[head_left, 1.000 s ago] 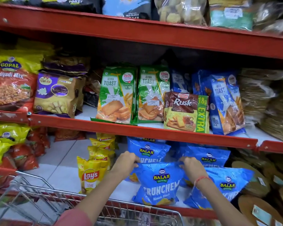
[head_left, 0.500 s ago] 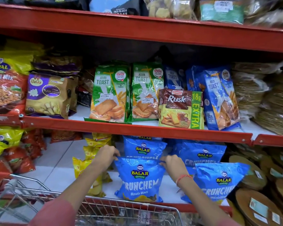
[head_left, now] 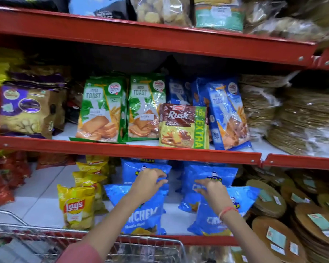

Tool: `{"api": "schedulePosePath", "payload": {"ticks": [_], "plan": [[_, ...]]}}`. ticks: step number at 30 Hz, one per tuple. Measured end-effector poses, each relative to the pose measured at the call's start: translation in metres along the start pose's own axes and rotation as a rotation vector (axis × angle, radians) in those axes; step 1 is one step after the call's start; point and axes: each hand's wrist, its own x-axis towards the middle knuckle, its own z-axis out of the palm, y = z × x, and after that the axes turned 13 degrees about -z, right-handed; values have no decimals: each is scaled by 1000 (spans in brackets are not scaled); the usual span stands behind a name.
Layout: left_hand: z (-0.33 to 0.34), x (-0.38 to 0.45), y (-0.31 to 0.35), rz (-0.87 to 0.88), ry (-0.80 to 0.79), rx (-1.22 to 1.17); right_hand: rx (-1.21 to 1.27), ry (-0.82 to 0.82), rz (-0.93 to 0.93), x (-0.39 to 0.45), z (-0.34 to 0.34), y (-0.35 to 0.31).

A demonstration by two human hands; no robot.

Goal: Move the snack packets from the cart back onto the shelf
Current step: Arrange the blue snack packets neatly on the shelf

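A blue Balaji Crunchem packet (head_left: 141, 213) stands upright on the bottom shelf (head_left: 40, 202), beside a yellow Lay's packet (head_left: 76, 205). My left hand (head_left: 148, 185) hovers at its top right corner, fingers curled and apart, nothing between them. My right hand (head_left: 211, 188) lies over a second blue packet (head_left: 213, 219) at the right, fingers stretched out to the left. Two more blue packets (head_left: 209, 173) stand behind. The wire cart (head_left: 46, 238) is at the bottom; its contents are hidden.
The red shelf lip (head_left: 122, 149) runs just above my hands. Toast and Rusk packs (head_left: 182, 126) sit on the shelf above. Stacks of round flatbread packs (head_left: 270, 204) fill the right; red and yellow snack bags (head_left: 0, 186) the left.
Both hands held the blue packet by its top corners. Now it stands on the shelf; my right hand has left it and moved right, and my left hand's fingers have loosened.
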Motion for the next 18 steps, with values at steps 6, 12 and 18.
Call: {"api": "schedulePosePath", "payload": {"ticks": [6, 12, 18], "plan": [[60, 14, 76, 10, -153, -21, -216, 26, 112, -28, -33, 86], [100, 22, 96, -87, -137, -78, -372, -29, 191, -44, -38, 133], [92, 35, 74, -169, -89, -12, -333, 0, 109, -37, -26, 128]]}}
